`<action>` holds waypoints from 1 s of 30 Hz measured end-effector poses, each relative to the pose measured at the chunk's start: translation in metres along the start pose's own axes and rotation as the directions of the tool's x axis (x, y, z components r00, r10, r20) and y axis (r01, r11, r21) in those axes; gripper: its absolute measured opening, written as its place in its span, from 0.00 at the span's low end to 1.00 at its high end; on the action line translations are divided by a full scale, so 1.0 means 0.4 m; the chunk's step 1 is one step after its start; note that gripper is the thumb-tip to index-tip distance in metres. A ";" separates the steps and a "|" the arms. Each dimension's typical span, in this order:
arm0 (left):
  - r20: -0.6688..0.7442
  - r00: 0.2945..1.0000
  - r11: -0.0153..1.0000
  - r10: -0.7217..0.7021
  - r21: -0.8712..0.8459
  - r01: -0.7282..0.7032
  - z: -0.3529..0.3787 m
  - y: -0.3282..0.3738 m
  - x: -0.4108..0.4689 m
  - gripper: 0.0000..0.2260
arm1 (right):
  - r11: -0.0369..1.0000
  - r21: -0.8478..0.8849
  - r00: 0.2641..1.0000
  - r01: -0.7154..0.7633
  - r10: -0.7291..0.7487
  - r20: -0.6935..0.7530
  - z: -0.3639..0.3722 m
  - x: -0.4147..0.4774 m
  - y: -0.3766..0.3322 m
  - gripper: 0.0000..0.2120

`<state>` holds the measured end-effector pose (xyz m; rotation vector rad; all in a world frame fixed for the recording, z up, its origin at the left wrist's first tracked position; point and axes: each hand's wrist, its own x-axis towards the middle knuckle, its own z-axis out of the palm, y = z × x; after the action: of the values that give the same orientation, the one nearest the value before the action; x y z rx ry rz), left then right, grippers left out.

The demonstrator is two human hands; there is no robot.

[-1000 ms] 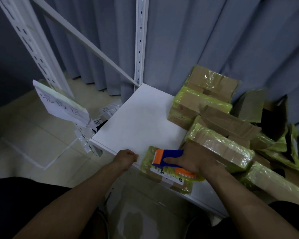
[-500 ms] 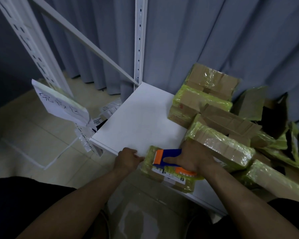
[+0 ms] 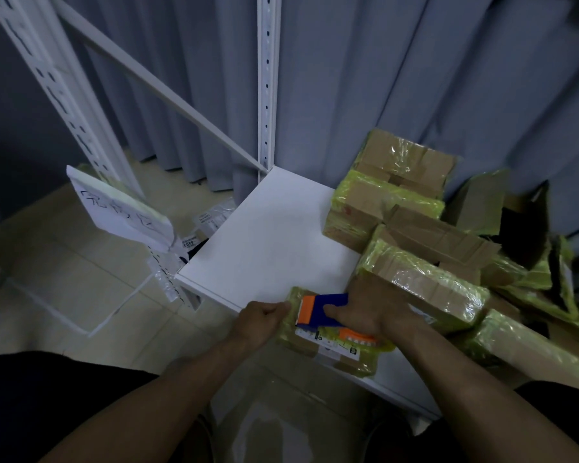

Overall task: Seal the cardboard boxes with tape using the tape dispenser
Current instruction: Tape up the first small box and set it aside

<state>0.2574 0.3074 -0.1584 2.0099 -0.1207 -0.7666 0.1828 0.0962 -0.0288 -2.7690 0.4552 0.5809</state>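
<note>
At the near edge of the white shelf (image 3: 268, 248), your right hand (image 3: 375, 312) grips the tape dispenser (image 3: 321, 310) atop the small box (image 3: 335, 345), your left hand (image 3: 261, 320) curled round its left end; this seal looks underway, and most of the piled boxes (image 3: 425, 282) to the right seem taped, a few open

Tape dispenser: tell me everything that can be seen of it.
The tape dispenser looks like blue plastic with orange parts. It lies on a box wrapped in yellow-green tape, at the front edge of the white shelf. The right hand grips it; the left hand holds the box's left end. Its roll is hidden.
</note>
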 end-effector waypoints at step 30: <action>-0.091 0.996 0.993 -0.006 -0.118 -0.005 0.031 0.018 0.037 0.13 | 0.936 0.339 0.993 -0.093 0.064 0.098 -0.025 -0.060 0.124 0.27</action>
<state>0.2636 0.2884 -0.1639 1.9284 -0.0209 -0.6650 0.1476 0.0535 -0.0197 -2.3939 0.5890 0.5737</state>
